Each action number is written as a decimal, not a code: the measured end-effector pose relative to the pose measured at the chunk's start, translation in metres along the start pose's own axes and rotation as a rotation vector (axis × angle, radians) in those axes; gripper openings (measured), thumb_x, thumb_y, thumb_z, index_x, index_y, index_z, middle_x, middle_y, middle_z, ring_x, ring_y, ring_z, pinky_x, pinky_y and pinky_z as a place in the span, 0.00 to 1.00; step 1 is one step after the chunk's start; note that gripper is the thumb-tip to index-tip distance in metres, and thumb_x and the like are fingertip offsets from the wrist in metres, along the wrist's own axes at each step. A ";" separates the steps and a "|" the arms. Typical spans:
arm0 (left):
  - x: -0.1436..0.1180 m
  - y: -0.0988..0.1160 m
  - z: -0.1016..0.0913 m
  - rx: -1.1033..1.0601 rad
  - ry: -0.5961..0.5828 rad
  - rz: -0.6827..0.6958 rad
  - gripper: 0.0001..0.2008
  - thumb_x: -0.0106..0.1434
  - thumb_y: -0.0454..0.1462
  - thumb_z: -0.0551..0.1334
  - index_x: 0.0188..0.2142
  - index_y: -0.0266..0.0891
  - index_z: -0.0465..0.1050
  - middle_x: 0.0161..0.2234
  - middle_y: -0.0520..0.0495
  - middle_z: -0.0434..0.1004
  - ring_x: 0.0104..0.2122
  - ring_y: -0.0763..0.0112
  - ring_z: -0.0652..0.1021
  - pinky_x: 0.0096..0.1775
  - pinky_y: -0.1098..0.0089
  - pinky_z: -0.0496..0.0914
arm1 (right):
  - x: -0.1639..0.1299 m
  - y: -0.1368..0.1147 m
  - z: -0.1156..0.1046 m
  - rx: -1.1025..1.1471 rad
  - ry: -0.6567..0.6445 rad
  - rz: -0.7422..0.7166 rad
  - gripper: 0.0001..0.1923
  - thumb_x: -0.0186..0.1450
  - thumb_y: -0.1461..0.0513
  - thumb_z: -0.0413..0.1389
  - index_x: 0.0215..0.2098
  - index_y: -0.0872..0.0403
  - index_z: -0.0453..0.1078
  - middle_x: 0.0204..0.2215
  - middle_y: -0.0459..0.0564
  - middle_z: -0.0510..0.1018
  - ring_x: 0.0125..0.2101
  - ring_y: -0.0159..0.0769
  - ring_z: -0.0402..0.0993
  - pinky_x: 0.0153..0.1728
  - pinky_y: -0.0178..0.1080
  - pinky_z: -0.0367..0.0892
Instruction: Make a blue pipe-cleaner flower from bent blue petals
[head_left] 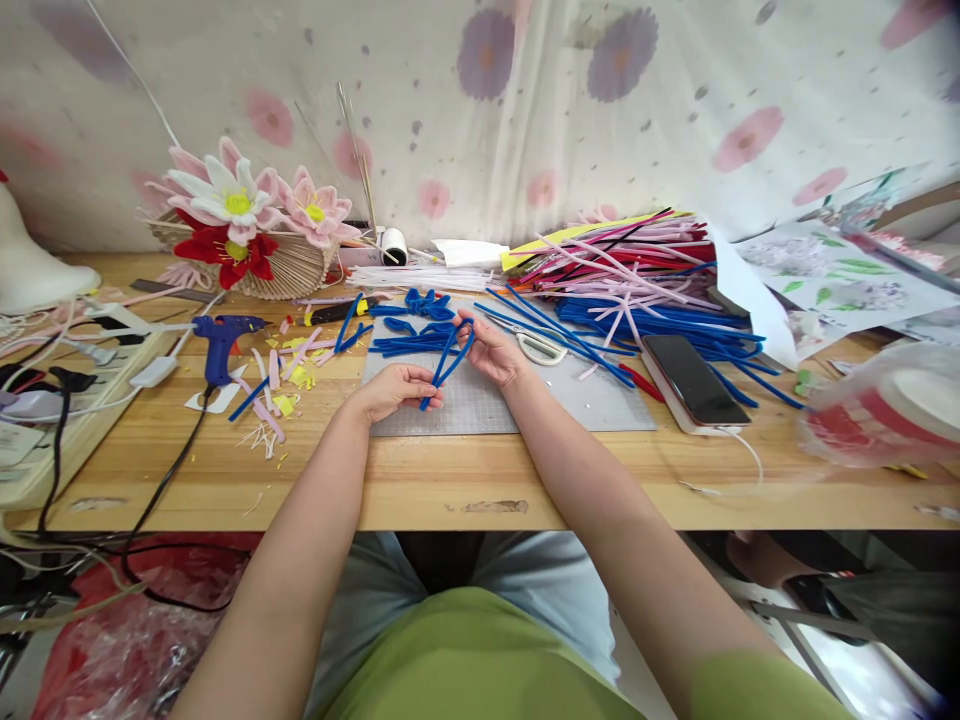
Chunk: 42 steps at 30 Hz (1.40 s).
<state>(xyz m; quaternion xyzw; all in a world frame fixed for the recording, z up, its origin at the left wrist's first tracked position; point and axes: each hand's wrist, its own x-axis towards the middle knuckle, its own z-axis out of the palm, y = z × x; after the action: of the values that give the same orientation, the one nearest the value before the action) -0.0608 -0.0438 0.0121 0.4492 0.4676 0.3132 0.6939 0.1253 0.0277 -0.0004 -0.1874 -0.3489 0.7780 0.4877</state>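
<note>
At frame centre over the grey mat [480, 405], the left hand [394, 388] and right hand [491, 350] each pinch a bent blue pipe cleaner [448, 362], several shaped blue pieces [420, 320] already lying behind, the straight stock pile [637, 280] at upper right largely unused.

Home craft desk: pipe cleaners [637, 270], glue gun [221, 345].

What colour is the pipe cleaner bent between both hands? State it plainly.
Blue: the pipe cleaner held by left hand and right hand, head view.
</note>
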 end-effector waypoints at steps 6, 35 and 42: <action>0.002 0.000 0.001 -0.002 0.017 -0.006 0.13 0.45 0.30 0.69 0.32 0.30 0.71 0.25 0.44 0.79 0.23 0.72 0.77 0.28 0.72 0.71 | 0.006 0.005 -0.002 0.060 0.172 0.005 0.06 0.58 0.68 0.56 0.33 0.52 0.71 0.29 0.42 0.78 0.28 0.25 0.71 0.34 0.30 0.68; 0.006 -0.006 -0.003 -0.002 -0.011 0.011 0.15 0.45 0.32 0.70 0.33 0.32 0.70 0.28 0.43 0.79 0.25 0.69 0.79 0.30 0.69 0.72 | 0.011 0.001 -0.003 0.004 0.215 0.037 0.05 0.57 0.64 0.59 0.27 0.53 0.66 0.23 0.41 0.75 0.26 0.25 0.70 0.29 0.29 0.68; 0.003 -0.003 0.003 0.025 0.018 0.017 0.16 0.43 0.32 0.71 0.31 0.32 0.68 0.26 0.44 0.79 0.24 0.70 0.78 0.27 0.72 0.72 | 0.013 -0.003 -0.003 -0.080 0.261 -0.004 0.07 0.54 0.64 0.60 0.24 0.53 0.65 0.19 0.40 0.72 0.26 0.27 0.70 0.28 0.30 0.66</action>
<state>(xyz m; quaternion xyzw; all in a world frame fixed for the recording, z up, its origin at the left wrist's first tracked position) -0.0570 -0.0436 0.0083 0.4590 0.4736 0.3173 0.6814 0.1231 0.0409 0.0003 -0.3054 -0.3135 0.7317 0.5225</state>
